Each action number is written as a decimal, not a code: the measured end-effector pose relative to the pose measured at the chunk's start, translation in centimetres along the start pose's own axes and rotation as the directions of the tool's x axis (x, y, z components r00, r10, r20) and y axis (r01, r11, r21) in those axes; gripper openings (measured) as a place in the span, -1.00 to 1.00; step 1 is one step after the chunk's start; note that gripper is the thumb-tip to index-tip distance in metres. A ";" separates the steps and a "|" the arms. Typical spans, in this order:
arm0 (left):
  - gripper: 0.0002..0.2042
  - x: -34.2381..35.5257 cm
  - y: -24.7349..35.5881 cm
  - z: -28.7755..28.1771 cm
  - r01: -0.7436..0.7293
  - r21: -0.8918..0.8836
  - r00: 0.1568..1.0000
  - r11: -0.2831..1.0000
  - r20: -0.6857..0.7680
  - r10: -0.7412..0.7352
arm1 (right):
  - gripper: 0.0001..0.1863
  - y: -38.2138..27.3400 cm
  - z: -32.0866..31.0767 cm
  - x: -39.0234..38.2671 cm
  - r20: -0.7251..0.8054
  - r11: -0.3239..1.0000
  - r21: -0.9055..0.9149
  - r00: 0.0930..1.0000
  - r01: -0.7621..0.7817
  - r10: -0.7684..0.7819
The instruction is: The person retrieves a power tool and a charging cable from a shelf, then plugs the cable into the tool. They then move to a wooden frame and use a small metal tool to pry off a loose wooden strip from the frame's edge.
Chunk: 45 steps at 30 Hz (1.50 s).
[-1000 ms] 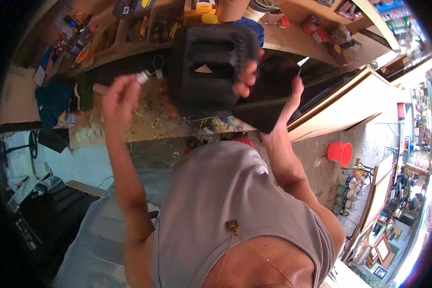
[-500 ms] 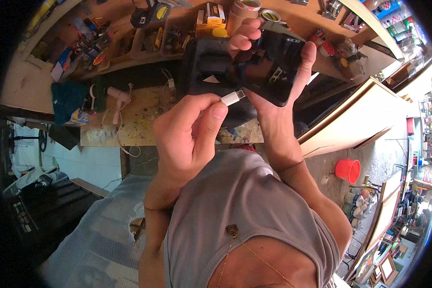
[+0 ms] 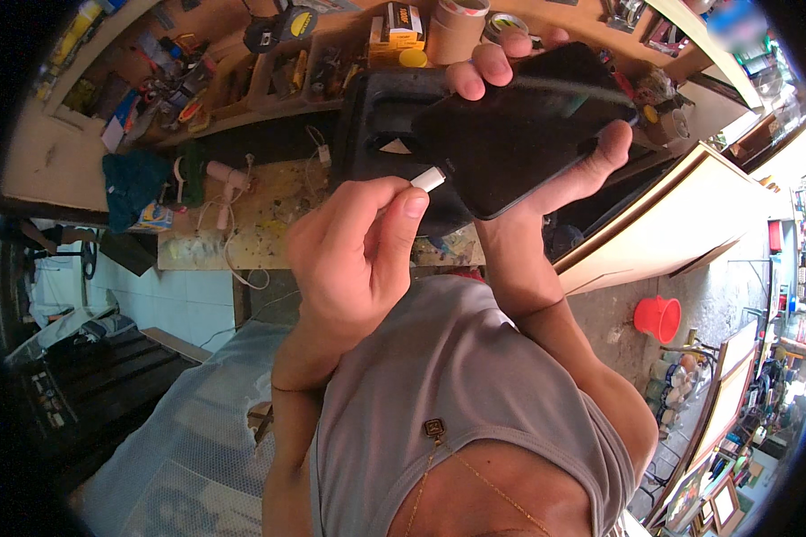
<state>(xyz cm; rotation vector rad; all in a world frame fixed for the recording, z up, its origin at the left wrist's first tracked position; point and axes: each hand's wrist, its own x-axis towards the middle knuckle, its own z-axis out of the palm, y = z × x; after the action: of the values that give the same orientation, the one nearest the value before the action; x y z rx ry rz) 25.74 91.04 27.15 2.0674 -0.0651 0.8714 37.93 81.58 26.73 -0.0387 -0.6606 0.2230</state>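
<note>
My left hand (image 3: pixel 354 251) pinches a white cable connector (image 3: pixel 426 180) between thumb and fingers, its tip at the near left edge of a black phone (image 3: pixel 533 134); I cannot tell whether it is plugged in. My right hand (image 3: pixel 582 174) grips the phone from behind, thumb along the right side and fingertips over the top edge. Behind both hands lies a black molded plastic case (image 3: pixel 367 103), partly covered by the phone, with a small light scrap on it.
A stained wooden worktop (image 3: pixel 188 251) carries pink and white cords (image 3: pixel 228 179) and a teal cloth (image 3: pixel 130 183). Above runs a shelf of tools, boxes and tape. Large boards (image 3: pixel 640 215) lean at the right, near a red bucket (image 3: pixel 657 318). A mesh-covered surface (image 3: pixel 161 447) is lower left.
My left hand has come up and right, bringing the connector to the phone. My right hand has raised the phone, which has since shifted rightward and tilted, its dark face now filling more view.
</note>
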 end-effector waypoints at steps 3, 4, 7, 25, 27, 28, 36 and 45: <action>-0.93 0.1 -0.1 -0.2 0.003 0.003 1.000 1.000 0.019 -0.003 | -0.30 0.1 0.4 -0.1 0.038 0.999 0.025 0.999 0.019 -0.020; -0.93 0.1 -0.1 -0.2 0.009 -0.007 1.000 1.000 0.027 -0.008 | -0.31 0.1 0.4 -0.1 0.044 0.999 0.027 0.999 0.030 -0.031; -0.93 -0.1 -0.3 -0.3 0.002 -0.026 0.999 1.000 0.042 -0.001 | -0.30 0.3 0.6 -0.4 0.052 0.998 0.036 0.997 0.048 -0.050; -0.85 -1.0 -2.2 -0.5 0.173 -0.274 0.976 0.946 0.177 -0.127 | -0.21 0.2 0.4 -1.6 0.012 0.992 -0.072 0.995 0.104 -0.103; -0.76 -0.8 -3.2 -0.7 0.313 -0.420 0.937 0.852 0.286 -0.202 | -0.19 0.4 -0.1 -2.0 0.035 0.985 -0.143 0.995 0.101 -0.097; -0.71 -0.6 -3.6 -0.7 0.415 -0.515 0.899 0.750 0.359 -0.251 | -0.17 0.7 -0.3 -2.3 0.047 0.976 -0.199 0.996 0.087 -0.079; -0.55 -1.0 -9.7 -1.0 0.771 -0.461 0.607 0.439 0.739 -0.292 | -0.08 4.0 -2.1 -5.7 -0.162 0.855 -0.402 0.944 -0.328 0.286; -0.56 -0.1 -18.6 -3.5 0.679 -0.294 0.730 0.673 0.370 -0.575 | -0.32 2.2 -7.7 -7.3 -0.488 0.414 -0.744 0.850 -0.525 0.199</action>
<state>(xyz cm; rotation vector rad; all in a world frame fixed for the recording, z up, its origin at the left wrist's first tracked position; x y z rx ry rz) 30.17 105.20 15.41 1.5989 0.3055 0.1308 36.62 82.42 16.03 -1.2240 -0.3485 0.2858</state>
